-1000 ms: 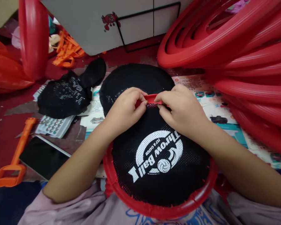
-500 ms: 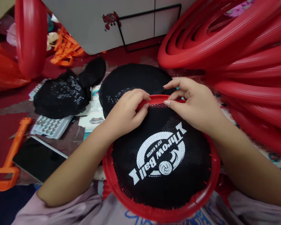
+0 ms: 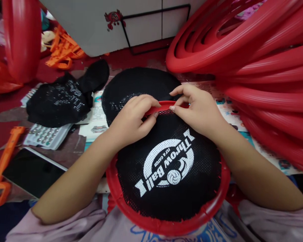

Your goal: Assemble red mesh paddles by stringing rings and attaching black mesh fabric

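A red plastic ring (image 3: 218,201) with black mesh cloth (image 3: 202,178) stretched across it leans against my lap, its printed "Throw Ball" lettering turned upside down to me. My left hand (image 3: 135,119) pinches the far rim, thumb on the mesh edge and fingers over the ring. Just to the right, my right hand (image 3: 198,109) has its thumb at the mesh edge and its fingers curled behind the same rim. Between the two thumbs a short stretch of mesh edge shows along the red plastic. Little teeth poke through the mesh border lower down.
Black mesh discs (image 3: 146,79) lie just beyond the ring, and crumpled black mesh (image 3: 60,101) at left. Nearby are a clear tray of small round pieces (image 3: 46,136), a dark tablet-like slab (image 3: 32,171) and an orange handle (image 3: 5,161). Red rings (image 3: 265,67) pile up at right.
The view has shifted slightly, so everything sits a little further left. Both hands keep their hold on the far rim, with only slight finger movement.
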`<state>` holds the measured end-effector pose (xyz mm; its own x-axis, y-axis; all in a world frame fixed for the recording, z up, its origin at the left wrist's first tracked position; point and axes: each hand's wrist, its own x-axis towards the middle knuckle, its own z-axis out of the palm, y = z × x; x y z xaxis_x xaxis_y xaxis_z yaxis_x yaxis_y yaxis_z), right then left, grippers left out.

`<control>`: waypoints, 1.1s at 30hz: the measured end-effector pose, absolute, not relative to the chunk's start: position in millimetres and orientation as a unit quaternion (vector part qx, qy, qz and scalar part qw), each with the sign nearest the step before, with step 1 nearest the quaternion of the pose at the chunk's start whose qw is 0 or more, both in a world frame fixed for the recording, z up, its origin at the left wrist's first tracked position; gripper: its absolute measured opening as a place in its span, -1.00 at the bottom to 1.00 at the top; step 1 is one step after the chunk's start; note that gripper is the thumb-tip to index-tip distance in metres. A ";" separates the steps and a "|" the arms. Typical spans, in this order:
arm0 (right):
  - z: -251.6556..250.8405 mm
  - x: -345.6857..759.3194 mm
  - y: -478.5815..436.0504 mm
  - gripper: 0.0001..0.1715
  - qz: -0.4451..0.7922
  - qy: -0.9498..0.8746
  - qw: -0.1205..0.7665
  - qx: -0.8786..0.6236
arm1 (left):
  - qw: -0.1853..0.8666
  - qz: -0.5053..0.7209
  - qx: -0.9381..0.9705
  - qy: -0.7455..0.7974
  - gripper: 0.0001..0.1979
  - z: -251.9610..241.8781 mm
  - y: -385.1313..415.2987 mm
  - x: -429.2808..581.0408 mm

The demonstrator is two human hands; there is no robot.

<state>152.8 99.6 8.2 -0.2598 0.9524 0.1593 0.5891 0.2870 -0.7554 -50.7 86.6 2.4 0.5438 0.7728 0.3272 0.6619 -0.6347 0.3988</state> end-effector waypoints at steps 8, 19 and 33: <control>8.5 153.8 99.2 -0.68 0.258 -0.768 0.294 -0.507 | 0.128 0.231 0.871 0.414 -0.87 3.6 86.3 -49.8; 3.2 153.6 100.2 -0.68 0.193 -0.810 0.265 -0.487 | 0.135 0.220 0.866 0.429 -0.85 3.9 86.1 -49.4; 46.1 167.8 79.5 -0.80 0.142 -0.826 -0.021 -0.545 | 0.093 0.159 0.820 0.542 -0.70 22.0 81.5 -65.5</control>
